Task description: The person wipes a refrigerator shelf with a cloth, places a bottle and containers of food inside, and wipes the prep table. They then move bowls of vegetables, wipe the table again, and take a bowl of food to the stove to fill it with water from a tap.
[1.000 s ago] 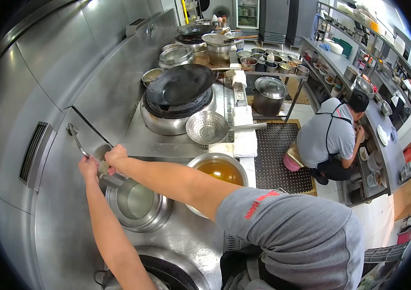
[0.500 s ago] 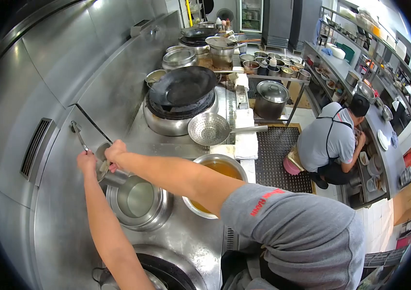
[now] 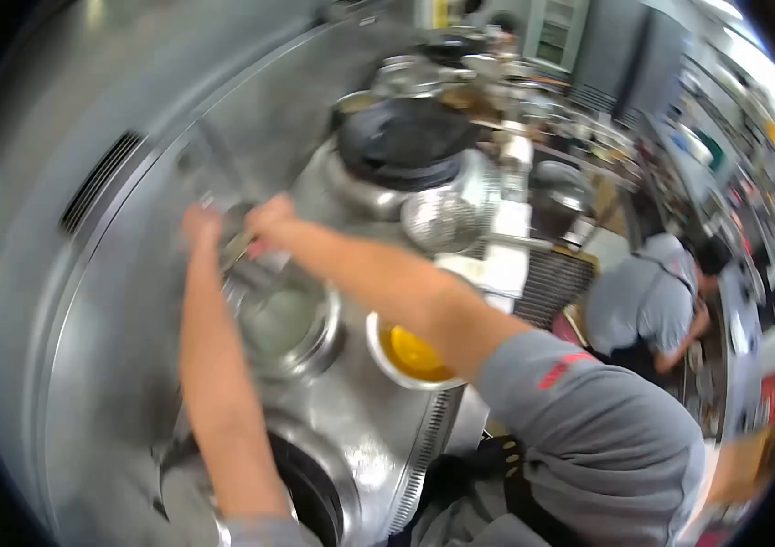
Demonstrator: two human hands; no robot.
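Both hands are together at the steel back wall, blurred by motion. My left hand (image 3: 202, 225) is closed around the lower end of a wall tap (image 3: 206, 197). Beside it, my right hand (image 3: 271, 219) grips the upper rim of a small metal container (image 3: 258, 273). The container is tilted over a large round pot (image 3: 331, 321) of cloudy liquid. Its contents are too blurred to make out. Under my right forearm sits a metal bowl (image 3: 373, 345) of orange-yellow liquid.
A black wok (image 3: 406, 137) rests on the burner behind. A perforated strainer (image 3: 442, 221) lies near folded white cloths (image 3: 508, 251). Another burner (image 3: 319, 483) is close to my body. At right, a person (image 3: 643, 296) sits bent toward a shelf counter.
The camera has turned, so the scene shifts rightward in view and is now blurred. Both hands keep their places at the tap and container.
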